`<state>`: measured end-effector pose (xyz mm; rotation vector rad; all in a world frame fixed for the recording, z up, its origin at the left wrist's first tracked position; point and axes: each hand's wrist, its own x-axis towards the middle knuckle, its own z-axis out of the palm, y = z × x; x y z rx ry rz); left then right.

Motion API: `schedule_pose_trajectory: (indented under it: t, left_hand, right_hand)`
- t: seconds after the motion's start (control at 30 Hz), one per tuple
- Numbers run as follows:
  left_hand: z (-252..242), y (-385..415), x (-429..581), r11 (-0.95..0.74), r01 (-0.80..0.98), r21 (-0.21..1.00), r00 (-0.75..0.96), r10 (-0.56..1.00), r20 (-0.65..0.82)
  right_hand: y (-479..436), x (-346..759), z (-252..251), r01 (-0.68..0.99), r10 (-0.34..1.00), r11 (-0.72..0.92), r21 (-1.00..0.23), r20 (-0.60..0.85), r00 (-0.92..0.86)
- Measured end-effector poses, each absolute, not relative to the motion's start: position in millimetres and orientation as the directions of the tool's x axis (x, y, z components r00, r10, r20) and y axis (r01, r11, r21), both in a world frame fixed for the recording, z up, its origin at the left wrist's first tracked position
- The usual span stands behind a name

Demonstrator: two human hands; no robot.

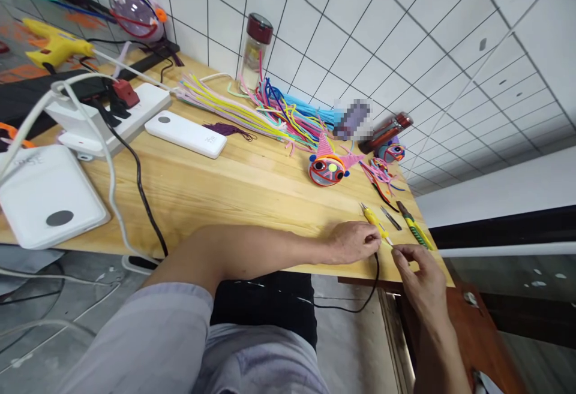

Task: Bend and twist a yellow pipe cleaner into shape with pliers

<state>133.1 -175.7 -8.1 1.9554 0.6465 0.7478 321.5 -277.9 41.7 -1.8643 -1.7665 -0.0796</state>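
Observation:
Over the table's front edge, my left hand (355,241) is closed, its thumb and fingertips pinched together. My right hand (420,274) faces it, also closed in a pinch. A thin pale-yellow strand (386,245) shows between the two sets of fingertips; its exact kind is too small to tell. Just beyond my left hand is a yellow glue gun (373,219), nozzle pointing away, partly hidden by the fingers. A black cable (377,274) hangs down below that hand. A grey slim tool (390,217) and a yellow-green utility knife (414,226) lie right of the glue gun.
A decorated fish-like ornament (327,171) stands mid-table. Behind it lie bundled pipe cleaners (288,112), a glass jar (256,49) and a dark red bottle (387,132). Power banks (185,134), a power strip (139,109) and another glue gun (58,44) occupy the left.

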Motion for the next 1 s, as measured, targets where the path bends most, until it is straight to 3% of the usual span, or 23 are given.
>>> schedule_pose_trajectory:
  t: [0.1,0.3,0.6,1.0]
  left_hand:
    - [-9.7,-174.5,133.9,-0.395,0.126,0.910,0.665,0.714,0.217]
    - [-13.8,-169.7,134.0,-0.437,0.036,0.899,0.619,0.716,0.323]
    - [-21.8,-169.4,136.0,-0.327,-0.106,0.939,0.509,0.793,0.334]
    - [-31.4,-165.9,136.0,-0.433,-0.025,0.901,0.452,0.799,0.397]
  right_hand:
    - [-274.1,320.5,39.8,0.935,0.912,0.016,-0.354,0.389,0.132]
    - [-261.9,316.7,39.5,0.934,0.924,0.048,-0.354,0.371,0.093]
    - [-259.5,305.2,38.6,0.902,0.892,0.110,-0.418,0.442,0.096]
    - [-256.3,303.1,25.7,0.914,0.873,0.180,-0.365,0.488,0.023]
